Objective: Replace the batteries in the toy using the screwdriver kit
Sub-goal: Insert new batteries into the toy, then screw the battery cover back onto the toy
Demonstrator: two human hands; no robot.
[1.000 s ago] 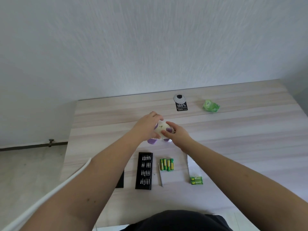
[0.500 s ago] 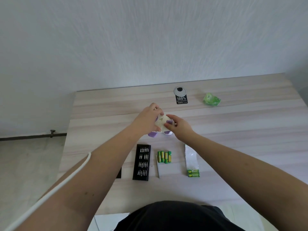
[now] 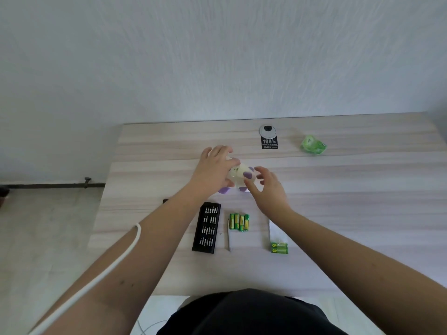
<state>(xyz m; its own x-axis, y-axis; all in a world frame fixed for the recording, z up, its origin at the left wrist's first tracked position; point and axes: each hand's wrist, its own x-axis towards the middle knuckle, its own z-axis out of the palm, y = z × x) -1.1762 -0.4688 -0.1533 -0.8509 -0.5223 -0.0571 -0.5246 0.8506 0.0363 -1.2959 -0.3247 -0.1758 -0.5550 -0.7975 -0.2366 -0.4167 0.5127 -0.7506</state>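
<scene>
Compared with half a second ago, the right hand point(image 3: 267, 187) has come off the toy point(image 3: 242, 176) and hovers beside it with fingers loosely spread, holding nothing; the left hand point(image 3: 214, 166) grips the toy on the table point(image 3: 362, 189), so the toy is probably being turned (compartment side not visible). The bit case point(image 3: 206, 227), screwdriver point(image 3: 228, 235) and loose batteries point(image 3: 239, 221) lie nearer the person, unobstructed; a green wrapper point(image 3: 313, 145) lies well apart.

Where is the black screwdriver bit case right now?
In the head view, the bit case lies on the table left of the loose batteries, beside the left forearm.
</scene>
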